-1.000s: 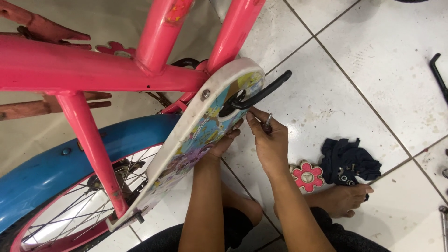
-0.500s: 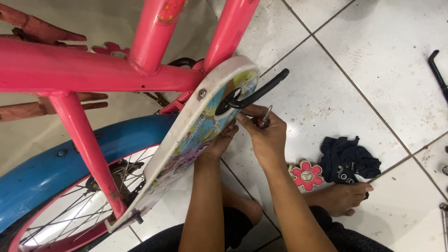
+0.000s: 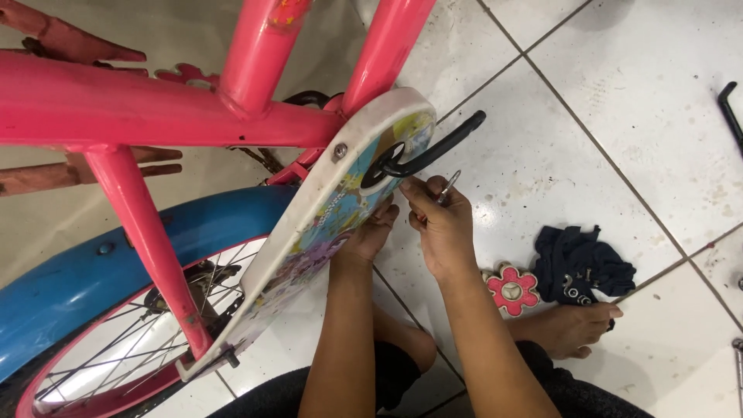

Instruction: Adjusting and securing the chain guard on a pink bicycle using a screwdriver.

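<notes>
Your right hand [image 3: 441,224] pinched shut on small metal tool [image 3: 446,186], tip near black crank arm [image 3: 433,149] hub for reach. Left hand [image 3: 370,236] flat against chain guard [image 3: 309,240], fingers open, bracing it. Bike over tiled floor [image 3: 619,101]; flower piece [image 3: 512,289] beside your foot.

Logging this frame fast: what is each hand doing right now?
Left hand: pressed against the chain guard; whether it grips cannot be told.
Right hand: closed on a small metal tool beside the crank arm.
</notes>
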